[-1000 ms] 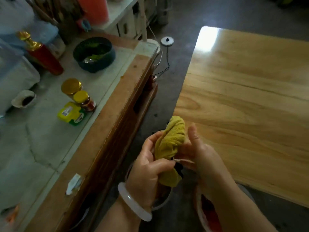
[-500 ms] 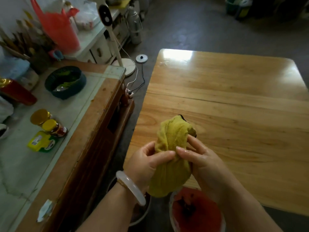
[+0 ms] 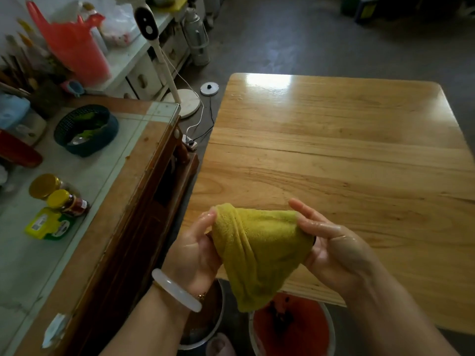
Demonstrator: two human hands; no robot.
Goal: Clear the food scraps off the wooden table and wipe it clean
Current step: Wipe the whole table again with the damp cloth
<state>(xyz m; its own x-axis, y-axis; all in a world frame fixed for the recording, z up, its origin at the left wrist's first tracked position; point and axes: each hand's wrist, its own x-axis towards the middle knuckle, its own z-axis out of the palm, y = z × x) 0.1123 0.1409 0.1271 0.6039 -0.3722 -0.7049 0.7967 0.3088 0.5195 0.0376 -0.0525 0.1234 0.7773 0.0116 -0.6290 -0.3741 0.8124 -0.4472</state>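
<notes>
Both wet hands hold one yellow terry cloth (image 3: pixel 259 242) stretched above the near edge of the glossy wooden counter (image 3: pixel 334 163): the left hand (image 3: pixel 198 250) pinches its corner at 9 o'clock, the right hand (image 3: pixel 334 245) grips the corner at 3 o'clock. The cloth hangs in a soft cone. At 6 o'clock, below, sit two round basins: one metal (image 3: pixel 205 327), one red (image 3: pixel 295 327).

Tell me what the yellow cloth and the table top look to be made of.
Yellow cloth: soft, napped fabric, likely microfibre or terry; it drapes in folds between both hands. Table: wood planks with visible grain and seams, probably varnished or still wet, since the far end gives a bright glare.
</notes>
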